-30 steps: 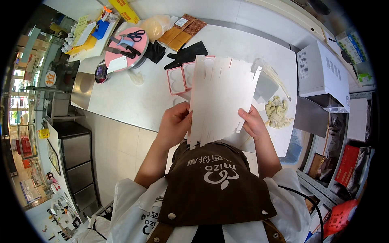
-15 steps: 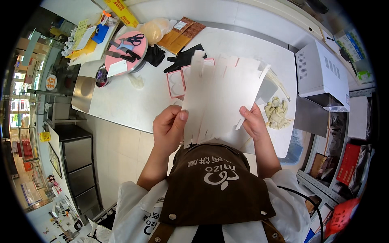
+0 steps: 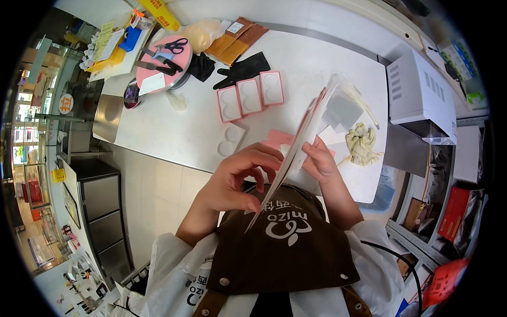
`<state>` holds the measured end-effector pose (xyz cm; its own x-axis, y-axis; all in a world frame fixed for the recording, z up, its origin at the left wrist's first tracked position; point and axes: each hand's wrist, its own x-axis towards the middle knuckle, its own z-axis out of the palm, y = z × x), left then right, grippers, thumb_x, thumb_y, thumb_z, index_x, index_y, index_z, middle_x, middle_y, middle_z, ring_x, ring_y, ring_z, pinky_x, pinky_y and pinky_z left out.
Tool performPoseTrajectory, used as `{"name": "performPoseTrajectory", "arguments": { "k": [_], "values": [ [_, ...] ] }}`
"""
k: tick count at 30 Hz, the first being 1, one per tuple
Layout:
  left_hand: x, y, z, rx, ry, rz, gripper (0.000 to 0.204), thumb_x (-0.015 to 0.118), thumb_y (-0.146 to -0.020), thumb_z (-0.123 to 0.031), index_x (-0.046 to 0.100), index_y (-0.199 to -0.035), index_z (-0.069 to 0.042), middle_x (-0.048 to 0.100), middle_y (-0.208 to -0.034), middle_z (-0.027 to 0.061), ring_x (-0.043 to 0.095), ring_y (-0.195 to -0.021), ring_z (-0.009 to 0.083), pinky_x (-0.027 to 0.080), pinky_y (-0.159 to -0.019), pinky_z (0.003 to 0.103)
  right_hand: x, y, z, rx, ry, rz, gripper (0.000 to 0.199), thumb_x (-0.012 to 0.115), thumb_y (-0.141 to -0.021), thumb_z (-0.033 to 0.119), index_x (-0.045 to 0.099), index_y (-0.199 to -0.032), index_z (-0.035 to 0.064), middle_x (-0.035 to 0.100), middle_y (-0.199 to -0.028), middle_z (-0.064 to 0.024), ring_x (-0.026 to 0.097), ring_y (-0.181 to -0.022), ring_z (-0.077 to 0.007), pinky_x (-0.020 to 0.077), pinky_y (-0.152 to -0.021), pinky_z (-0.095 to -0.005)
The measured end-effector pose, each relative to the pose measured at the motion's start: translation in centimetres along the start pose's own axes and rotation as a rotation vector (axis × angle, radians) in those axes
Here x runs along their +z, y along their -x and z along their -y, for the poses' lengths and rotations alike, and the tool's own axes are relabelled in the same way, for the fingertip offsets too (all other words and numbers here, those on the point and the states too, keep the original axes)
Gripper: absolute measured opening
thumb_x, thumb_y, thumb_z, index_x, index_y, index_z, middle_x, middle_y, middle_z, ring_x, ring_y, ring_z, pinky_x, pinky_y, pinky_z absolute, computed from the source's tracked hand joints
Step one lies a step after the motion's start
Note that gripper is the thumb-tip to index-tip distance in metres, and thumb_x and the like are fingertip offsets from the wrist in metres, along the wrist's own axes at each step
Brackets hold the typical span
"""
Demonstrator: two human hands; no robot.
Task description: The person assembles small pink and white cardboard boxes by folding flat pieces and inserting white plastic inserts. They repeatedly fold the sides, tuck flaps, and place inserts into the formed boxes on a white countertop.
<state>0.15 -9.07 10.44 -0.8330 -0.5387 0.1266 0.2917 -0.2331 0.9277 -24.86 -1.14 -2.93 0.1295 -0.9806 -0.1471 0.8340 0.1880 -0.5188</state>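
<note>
Left forearm (image 3: 196,223), bare: is slanting upward and inward. Left hand (image 3: 233,175): is arching at the knuckles, its fingers curving rightward, its thumb pointing right below them, the gap between standing wide. Right forearm (image 3: 346,205), bare: is leaning up and leftward. Right hand (image 3: 322,162): is pinching, its thumb facing up, its other fingers lying mostly hidden.
</note>
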Motion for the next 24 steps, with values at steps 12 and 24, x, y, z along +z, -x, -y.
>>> {"name": "performPoseTrajectory", "arguments": {
  "k": [12,24],
  "values": [
    [-1.1,-0.3,-0.4,-0.351,-0.664,-0.471,0.018,0.064,-0.1,-0.011,0.068,-0.093,0.005,0.066,-0.069,0.0102,0.056,-0.063,0.0089,0.047,-0.059,0.03,-0.7,0.3,0.8,-0.028,0.071,-0.158,0.053,0.066,-0.102,0.013,0.047,-0.15,0.0046,0.059,-0.145,-0.0086,0.056,-0.134,-0.0226,0.0458,-0.111,-0.0432],
    [-5.4,1.1,-0.6,-0.31,-0.893,-0.854,0.042,0.053,-0.111,-0.036,0.067,-0.106,0.003,0.062,-0.073,0.0019,0.049,-0.068,0.0097,0.045,-0.064,0.029,-18.1,1.0,3.5,-0.242,0.256,-0.79,0.054,0.063,-0.101,0.016,0.043,-0.149,0.0016,0.061,-0.14,-0.0157,0.067,-0.118,-0.0337,0.0614,-0.092,-0.0498]
  ]
}}
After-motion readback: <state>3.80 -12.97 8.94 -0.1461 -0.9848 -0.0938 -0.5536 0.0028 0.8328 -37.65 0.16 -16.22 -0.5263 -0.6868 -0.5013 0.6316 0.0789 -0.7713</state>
